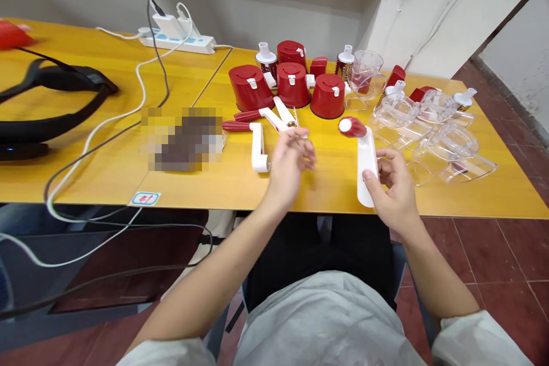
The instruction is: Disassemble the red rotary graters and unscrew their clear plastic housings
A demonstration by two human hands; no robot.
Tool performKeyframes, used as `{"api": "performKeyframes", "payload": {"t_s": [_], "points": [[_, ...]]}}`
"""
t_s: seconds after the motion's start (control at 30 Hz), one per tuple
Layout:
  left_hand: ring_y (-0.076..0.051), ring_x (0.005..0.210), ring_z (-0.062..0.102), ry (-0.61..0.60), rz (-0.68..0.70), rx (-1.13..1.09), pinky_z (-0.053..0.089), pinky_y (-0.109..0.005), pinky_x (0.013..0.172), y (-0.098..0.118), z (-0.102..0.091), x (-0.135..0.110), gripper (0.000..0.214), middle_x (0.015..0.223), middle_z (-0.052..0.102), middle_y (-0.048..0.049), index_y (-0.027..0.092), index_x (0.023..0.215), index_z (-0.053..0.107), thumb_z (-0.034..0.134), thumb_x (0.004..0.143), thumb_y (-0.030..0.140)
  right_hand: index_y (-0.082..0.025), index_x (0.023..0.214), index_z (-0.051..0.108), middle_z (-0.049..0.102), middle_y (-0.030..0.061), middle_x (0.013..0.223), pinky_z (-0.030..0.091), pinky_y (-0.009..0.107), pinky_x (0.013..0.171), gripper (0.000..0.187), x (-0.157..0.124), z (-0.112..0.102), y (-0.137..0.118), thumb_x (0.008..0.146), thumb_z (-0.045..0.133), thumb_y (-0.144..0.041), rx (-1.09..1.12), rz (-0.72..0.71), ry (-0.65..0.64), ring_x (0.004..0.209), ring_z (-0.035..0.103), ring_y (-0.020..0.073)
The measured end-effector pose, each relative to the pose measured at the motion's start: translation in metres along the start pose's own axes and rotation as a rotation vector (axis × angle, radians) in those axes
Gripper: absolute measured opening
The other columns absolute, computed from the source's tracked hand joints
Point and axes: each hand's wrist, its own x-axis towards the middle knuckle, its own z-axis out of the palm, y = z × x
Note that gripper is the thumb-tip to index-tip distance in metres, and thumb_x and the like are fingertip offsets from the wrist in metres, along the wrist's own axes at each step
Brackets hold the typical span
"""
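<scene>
My right hand (394, 191) grips a crank handle (366, 174) by its white arm, thumb across the front. Its red knob points up and to the left. My left hand (288, 168) hovers over the table with loosely bent, parted fingers and nothing visible in them. Beside it lie more crank handles (257, 151) with red grips and white arms, one partly behind the fingers. Beyond my hands stand several red cup-shaped parts (328, 97) with white tabs. Clear plastic housings (454, 146) are grouped to the right of my right hand.
Metal grater drums (266, 60) with white stems stand at the back. Left of the handles is a blurred-out patch (186, 140). A power strip (180, 42), loose cables (139, 88) and a black headset (64, 83) occupy the table's left side. The table's front edge is close to my lap.
</scene>
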Motion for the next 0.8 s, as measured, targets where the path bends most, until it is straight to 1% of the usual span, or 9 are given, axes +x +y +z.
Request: {"api": "performKeyframes", "payload": {"t_s": [0.07,0.1,0.17,0.23,0.33,0.43,0.53,0.6,0.8], "points": [[-0.019,0.099,0.077,-0.197,-0.156,-0.097,0.066,-0.03,0.081,-0.007,0.008,-0.037,0.043,0.127,0.069,-0.0053,0.026,0.14,0.064,0.073,0.099,0.035,-0.026,0.144,0.052,0.07,0.004,0.106,0.059,0.035,0.077,0.038,-0.005,0.015,-0.009,0.111,0.065,-0.039,0.019,-0.059,0.068,0.089,0.069,0.0206],[-0.022,0.108,0.078,-0.282,-0.171,-0.108,0.068,-0.033,0.086,-0.009,0.012,-0.05,0.047,0.137,0.069,-0.0082,0.026,0.144,0.064,0.075,0.103,0.046,-0.026,0.143,0.054,0.07,0.0052,0.109,0.059,0.037,0.079,0.039,-0.007,0.022,-0.014,0.109,0.068,-0.038,0.023,-0.095,0.082,0.09,0.069,0.0212],[-0.025,0.119,0.077,-0.322,-0.129,-0.082,0.067,-0.034,0.097,-0.012,0.016,-0.063,0.054,0.146,0.072,-0.0117,0.023,0.146,0.067,0.077,0.105,0.056,-0.025,0.139,0.06,0.07,0.0059,0.11,0.061,0.041,0.086,0.038,-0.01,0.03,-0.021,0.105,0.073,-0.034,0.036,-0.173,0.06,0.092,0.068,0.022],[-0.025,0.121,0.077,-0.275,-0.1,-0.079,0.065,-0.033,0.101,-0.013,0.016,-0.062,0.057,0.147,0.075,-0.013,0.022,0.15,0.068,0.079,0.105,0.057,-0.025,0.142,0.063,0.072,0.0065,0.113,0.063,0.042,0.091,0.04,-0.012,0.032,-0.024,0.104,0.074,-0.031,0.064,-0.236,-0.015,0.098,0.07,0.0225],[-0.026,0.122,0.077,-0.211,-0.103,-0.16,0.067,-0.037,0.1,-0.02,0.008,-0.048,0.067,0.162,0.07,-0.0149,0.026,0.163,0.06,0.075,0.107,0.06,-0.026,0.148,0.063,0.075,0.0096,0.133,0.067,0.042,0.1,0.042,-0.01,0.025,-0.021,0.107,0.072,-0.029,0.107,-0.286,-0.129,0.116,0.075,0.0241],[-0.03,0.135,0.074,-0.26,-0.075,-0.178,0.065,-0.042,0.109,-0.031,-0.001,-0.039,0.074,0.175,0.058,-0.0166,0.029,0.172,0.051,0.072,0.109,0.061,-0.026,0.143,0.067,0.076,0.0113,0.142,0.064,0.048,0.113,0.035,-0.005,0.02,-0.013,0.109,0.072,-0.027,0.094,-0.291,-0.159,0.13,0.074,0.0273],[-0.032,0.154,0.064,-0.324,-0.017,-0.109,0.058,-0.046,0.123,-0.041,-0.005,-0.039,0.07,0.178,0.055,-0.0161,0.03,0.174,0.048,0.067,0.113,0.059,-0.025,0.142,0.07,0.078,0.0119,0.137,0.065,0.047,0.111,0.034,0.0,0.02,-0.007,0.108,0.074,-0.026,0.07,-0.264,-0.179,0.125,0.075,0.0271],[-0.032,0.159,0.06,-0.329,0.021,-0.059,0.055,-0.047,0.127,-0.044,-0.005,-0.041,0.066,0.179,0.054,-0.0158,0.031,0.173,0.049,0.064,0.115,0.058,-0.025,0.144,0.07,0.078,0.0117,0.138,0.067,0.045,0.109,0.036,0.003,0.019,-0.005,0.109,0.075,-0.026,0.07,-0.263,-0.226,0.122,0.077,0.0257],[-0.034,0.142,0.073,-0.308,0.038,-0.012,0.064,-0.047,0.112,-0.044,-0.005,-0.043,0.066,0.17,0.061,-0.0196,0.029,0.17,0.05,0.058,0.115,0.065,-0.026,0.149,0.073,0.079,0.0097,0.14,0.069,0.039,0.107,0.038,0.013,0.006,0.008,0.112,0.075,-0.03,0.098,-0.365,-0.351,0.116,0.081,0.0214]]}}
